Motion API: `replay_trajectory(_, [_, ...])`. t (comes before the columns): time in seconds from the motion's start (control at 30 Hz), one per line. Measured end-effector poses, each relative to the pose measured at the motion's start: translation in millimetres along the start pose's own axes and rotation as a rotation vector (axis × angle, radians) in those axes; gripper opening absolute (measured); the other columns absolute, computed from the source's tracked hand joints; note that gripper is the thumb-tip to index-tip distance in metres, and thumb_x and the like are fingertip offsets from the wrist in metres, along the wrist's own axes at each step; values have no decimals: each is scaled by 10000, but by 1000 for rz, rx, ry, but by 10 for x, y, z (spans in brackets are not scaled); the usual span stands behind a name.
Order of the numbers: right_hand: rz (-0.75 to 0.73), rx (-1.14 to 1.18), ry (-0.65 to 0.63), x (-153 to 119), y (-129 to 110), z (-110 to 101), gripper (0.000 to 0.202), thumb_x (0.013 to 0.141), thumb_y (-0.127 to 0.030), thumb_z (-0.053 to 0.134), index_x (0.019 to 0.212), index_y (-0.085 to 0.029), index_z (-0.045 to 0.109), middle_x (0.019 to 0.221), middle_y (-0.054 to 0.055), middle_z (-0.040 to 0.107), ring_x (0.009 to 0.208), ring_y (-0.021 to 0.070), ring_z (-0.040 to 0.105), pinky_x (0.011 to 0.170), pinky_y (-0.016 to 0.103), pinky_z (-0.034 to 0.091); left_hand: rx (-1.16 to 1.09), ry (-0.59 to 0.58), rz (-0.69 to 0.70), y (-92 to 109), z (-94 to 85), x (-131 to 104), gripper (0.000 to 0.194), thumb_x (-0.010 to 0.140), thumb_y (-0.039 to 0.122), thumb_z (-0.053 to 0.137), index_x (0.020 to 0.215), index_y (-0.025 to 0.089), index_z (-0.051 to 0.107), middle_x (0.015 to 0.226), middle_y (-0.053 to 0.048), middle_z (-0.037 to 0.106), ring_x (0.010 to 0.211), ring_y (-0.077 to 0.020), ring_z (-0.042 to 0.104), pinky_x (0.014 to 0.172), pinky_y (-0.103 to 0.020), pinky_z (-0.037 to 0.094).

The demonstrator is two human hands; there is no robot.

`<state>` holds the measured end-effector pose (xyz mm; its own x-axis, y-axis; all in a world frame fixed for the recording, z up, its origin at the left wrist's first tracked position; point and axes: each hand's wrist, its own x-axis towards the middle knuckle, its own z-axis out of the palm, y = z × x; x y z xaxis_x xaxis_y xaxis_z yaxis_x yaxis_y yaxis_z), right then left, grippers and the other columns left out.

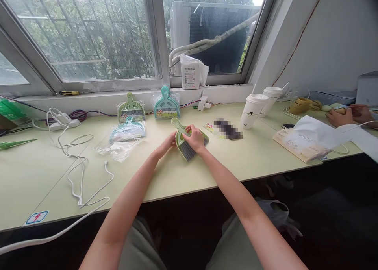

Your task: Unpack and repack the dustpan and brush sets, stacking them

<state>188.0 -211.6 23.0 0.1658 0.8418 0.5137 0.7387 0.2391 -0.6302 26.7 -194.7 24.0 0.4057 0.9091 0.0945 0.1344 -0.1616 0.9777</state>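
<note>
A green brush and dustpan set with grey bristles lies on the pale green table in front of me, its handle pointing away. My right hand rests over the brush with its fingers bent round the brush's body. At the set's left edge is my left hand, its fingers partly hidden behind the dustpan. To the right of the set lies a printed card beside a pixelated dark patch. Behind stand a wrapped green set and a wrapped teal set; another teal set lies in clear plastic.
White cables and a power strip lie at the left. On the right are two white cups, a tissue pack and a phone. Another person's hands are at the far right.
</note>
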Motion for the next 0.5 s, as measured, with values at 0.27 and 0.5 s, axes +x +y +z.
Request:
replay_trajectory(0.27, [195, -81, 186, 224, 430, -152, 284, 900, -251, 419, 1103, -154, 593, 1191, 130, 589, 1131, 231, 503, 955, 364, 389, -300, 72, -132, -64, -117, 28, 480, 625, 287, 729, 1060, 150, 579, 966, -62, 622, 833, -169, 590, 725, -275, 479])
replay_trajectory(0.5, [307, -284, -218, 232, 790, -158, 362, 921, -292, 436, 1237, -188, 579, 1418, 112, 460, 1335, 262, 370, 1124, 553, 91, -437, 450, -189, -118, -513, 90, 399, 651, 194, 620, 1034, 235, 519, 839, 4, 580, 640, -117, 553, 556, -238, 468])
